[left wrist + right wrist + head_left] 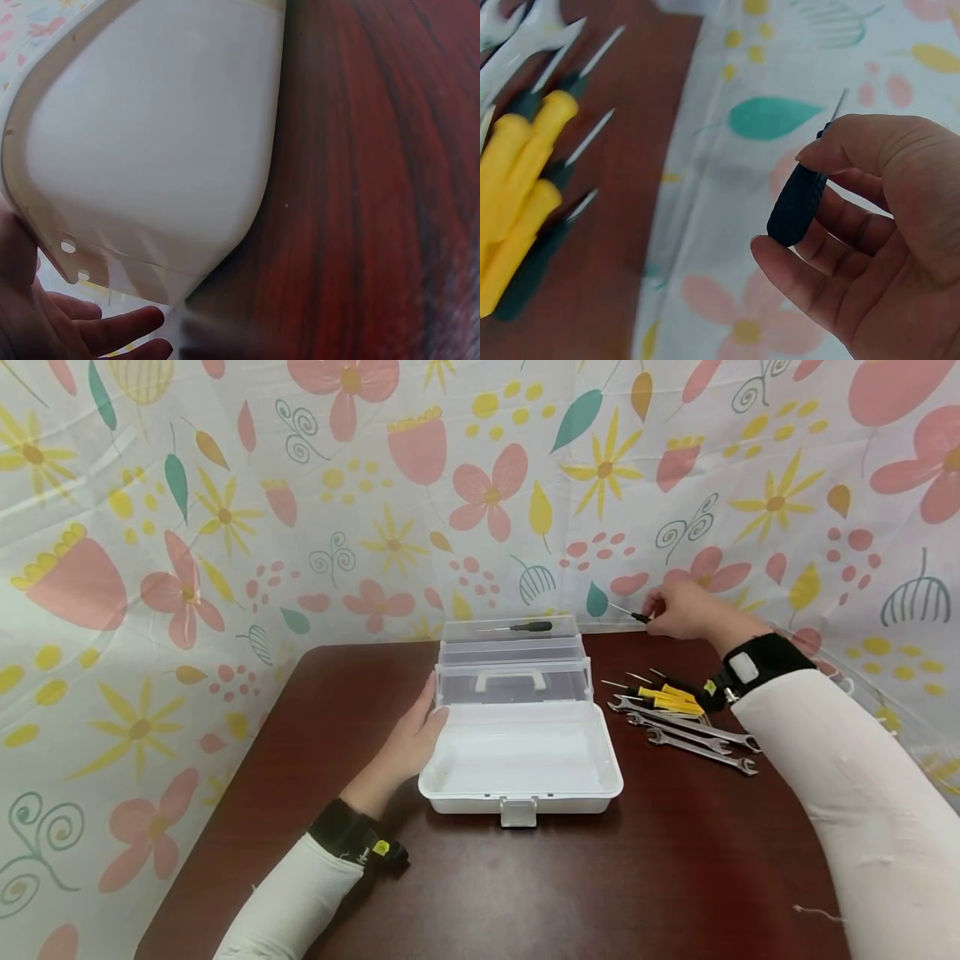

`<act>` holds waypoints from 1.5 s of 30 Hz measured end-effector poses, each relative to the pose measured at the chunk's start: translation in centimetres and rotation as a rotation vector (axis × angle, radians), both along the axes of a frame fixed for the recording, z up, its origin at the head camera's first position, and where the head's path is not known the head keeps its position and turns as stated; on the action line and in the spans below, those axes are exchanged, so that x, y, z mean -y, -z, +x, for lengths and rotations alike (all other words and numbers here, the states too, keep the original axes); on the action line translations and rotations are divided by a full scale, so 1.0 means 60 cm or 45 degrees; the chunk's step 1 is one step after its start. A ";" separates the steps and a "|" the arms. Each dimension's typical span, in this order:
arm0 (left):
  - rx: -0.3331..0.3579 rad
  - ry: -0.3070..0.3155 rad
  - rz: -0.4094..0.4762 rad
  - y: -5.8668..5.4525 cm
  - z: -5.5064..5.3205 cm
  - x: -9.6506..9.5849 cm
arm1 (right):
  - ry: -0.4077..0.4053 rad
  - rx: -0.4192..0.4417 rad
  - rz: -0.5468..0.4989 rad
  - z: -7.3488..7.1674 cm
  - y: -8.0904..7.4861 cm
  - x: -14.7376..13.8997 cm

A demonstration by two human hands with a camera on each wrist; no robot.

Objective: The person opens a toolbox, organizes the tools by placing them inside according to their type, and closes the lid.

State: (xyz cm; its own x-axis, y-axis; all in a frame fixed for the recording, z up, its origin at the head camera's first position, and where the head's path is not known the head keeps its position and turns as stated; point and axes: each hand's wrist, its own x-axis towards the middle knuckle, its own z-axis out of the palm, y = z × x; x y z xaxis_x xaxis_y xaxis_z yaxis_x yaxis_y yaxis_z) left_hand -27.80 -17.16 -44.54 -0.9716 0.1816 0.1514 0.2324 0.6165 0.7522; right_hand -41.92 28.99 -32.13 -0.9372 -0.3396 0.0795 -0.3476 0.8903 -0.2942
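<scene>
My left hand (pixel 414 732) grips the back left corner of a white plastic toolbox (pixel 521 806), thumb at the rim and fingers behind the corner. The toolbox stands open, its clear lid (pixel 491 687) tipped back. A black-handled screwdriver (pixel 531 627) shows in the far clear section of the lid. Beyond the tools at the back right, my right hand (pixel 681 610) pinches a small black-handled screwdriver (pixel 799 202) between thumb and fingers, raised before the patterned cloth. Its thin shaft points up and away in the right wrist view.
Yellow-and-black screwdrivers (pixel 670 700) lie right of the toolbox, with a black-handled one beside them (pixel 536 266). Several open-end wrenches (pixel 701 742) lie nearer on the dark red table (pixel 510 893). A flowered cloth (pixel 300 527) hangs behind the table's back edge.
</scene>
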 end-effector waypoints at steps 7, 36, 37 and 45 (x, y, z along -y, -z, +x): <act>0.014 -0.014 -0.012 -0.002 0.001 0.000 | -0.044 0.002 0.072 -0.010 -0.050 0.081; -0.009 0.014 -0.004 -0.001 -0.003 0.003 | -0.256 0.071 0.133 -0.041 -0.020 0.285; -0.010 0.016 -0.001 -0.001 -0.003 0.003 | -0.255 0.071 0.131 -0.041 -0.018 0.286; -0.016 0.020 0.002 0.003 -0.006 0.003 | -0.246 0.020 0.149 -0.039 -0.008 0.299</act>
State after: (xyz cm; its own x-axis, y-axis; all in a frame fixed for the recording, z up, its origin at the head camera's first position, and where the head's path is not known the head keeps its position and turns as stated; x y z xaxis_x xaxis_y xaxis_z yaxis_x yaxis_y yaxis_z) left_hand -28.13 -17.34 -44.70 -0.9667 0.1964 0.1639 0.2514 0.6113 0.7504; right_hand -44.26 11.02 -31.63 -0.8547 -0.5190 0.0148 -0.5111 0.8360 -0.1997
